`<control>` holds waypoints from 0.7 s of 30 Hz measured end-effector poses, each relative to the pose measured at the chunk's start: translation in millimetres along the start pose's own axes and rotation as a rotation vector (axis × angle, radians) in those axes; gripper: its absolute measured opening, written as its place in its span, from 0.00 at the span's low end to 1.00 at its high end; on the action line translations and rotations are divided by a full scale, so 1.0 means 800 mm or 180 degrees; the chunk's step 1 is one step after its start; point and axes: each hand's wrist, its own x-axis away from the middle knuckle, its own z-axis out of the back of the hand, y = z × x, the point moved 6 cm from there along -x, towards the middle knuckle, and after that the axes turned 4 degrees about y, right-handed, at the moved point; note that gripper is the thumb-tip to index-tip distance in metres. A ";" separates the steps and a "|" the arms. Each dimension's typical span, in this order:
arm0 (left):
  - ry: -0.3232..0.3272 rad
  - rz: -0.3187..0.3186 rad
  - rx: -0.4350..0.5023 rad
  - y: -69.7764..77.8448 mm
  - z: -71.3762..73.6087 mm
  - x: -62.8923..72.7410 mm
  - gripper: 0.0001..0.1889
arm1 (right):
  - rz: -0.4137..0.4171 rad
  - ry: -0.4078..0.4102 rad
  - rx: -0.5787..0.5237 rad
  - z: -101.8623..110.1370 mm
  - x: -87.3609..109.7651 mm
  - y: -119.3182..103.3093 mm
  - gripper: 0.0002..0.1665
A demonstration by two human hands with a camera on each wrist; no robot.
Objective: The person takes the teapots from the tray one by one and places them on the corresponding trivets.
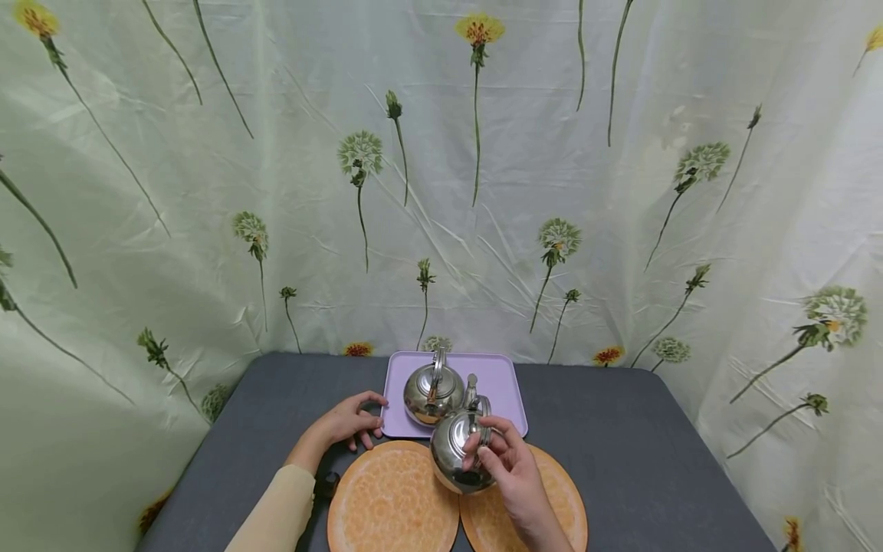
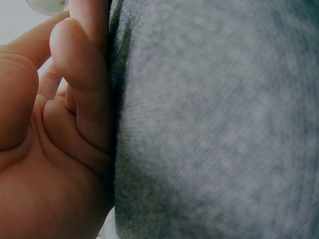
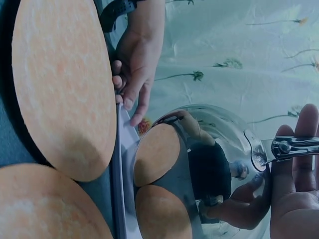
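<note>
My right hand (image 1: 520, 468) grips the raised handle of a shiny round steel kettle (image 1: 450, 452), its spout pointing away from me. In the head view this kettle overlaps the front edge of a lilac tray (image 1: 508, 383) and the two orange placemats. Seen from the right wrist, its mirror-like side (image 3: 209, 164) reflects the mats and the person. A second steel kettle (image 1: 419, 395) stands on the tray's left half, handle up. At the tray's left rim is my left hand (image 1: 348, 420), its fingers loosely bent and touching the edge, with nothing gripped.
Two round orange-patterned placemats, a left one (image 1: 393, 498) and a right one (image 1: 566, 498), lie side by side in front of the tray. Everything rests on a dark grey table (image 1: 621, 460). A floral curtain (image 1: 310, 192) hangs behind and along both sides.
</note>
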 end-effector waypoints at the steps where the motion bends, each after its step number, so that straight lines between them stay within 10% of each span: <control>1: -0.0002 0.0004 0.0004 0.000 0.000 0.000 0.22 | 0.0000 -0.0017 -0.0015 -0.002 0.001 0.000 0.20; 21: 0.0011 -0.0005 -0.0018 -0.002 0.000 -0.001 0.21 | 0.0005 -0.0207 -0.0312 -0.042 0.009 0.012 0.20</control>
